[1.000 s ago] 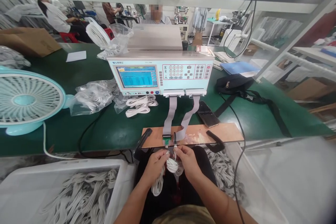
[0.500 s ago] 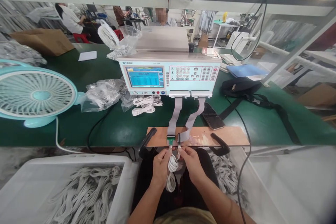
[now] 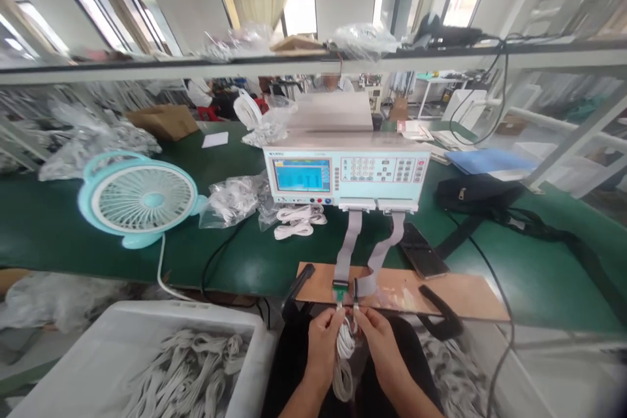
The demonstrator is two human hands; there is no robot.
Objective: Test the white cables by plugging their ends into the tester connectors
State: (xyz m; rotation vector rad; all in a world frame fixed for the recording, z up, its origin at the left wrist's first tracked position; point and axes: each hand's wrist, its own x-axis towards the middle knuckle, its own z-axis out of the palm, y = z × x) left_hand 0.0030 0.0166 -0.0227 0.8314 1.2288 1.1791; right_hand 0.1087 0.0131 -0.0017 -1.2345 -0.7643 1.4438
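Note:
A coiled white cable (image 3: pixel 345 343) hangs between my two hands, below the edge of the bench. My left hand (image 3: pixel 324 339) pinches one end of it just under a small green circuit board (image 3: pixel 341 293). My right hand (image 3: pixel 379 338) grips the other end at a dark connector (image 3: pixel 356 288). Fingers hide the exact joins, so I cannot tell how far the plugs are in. Grey ribbon cables (image 3: pixel 348 247) run from both connectors up to a white bench tester (image 3: pixel 392 191) with a lit blue screen (image 3: pixel 302 176).
A wooden board (image 3: pixel 470 295) lies along the bench edge, with black clamps (image 3: pixel 298 292) at its sides. Tied white cables (image 3: pixel 300 221) and a phone (image 3: pixel 422 250) lie on the green bench. A blue fan (image 3: pixel 153 200) stands left. Below is a bin (image 3: pixel 93 338) of cables.
The camera view has tilted up and turned left, so the bench sits lower and further right in the picture. Both hands keep their hold on the cable ends at the connectors.

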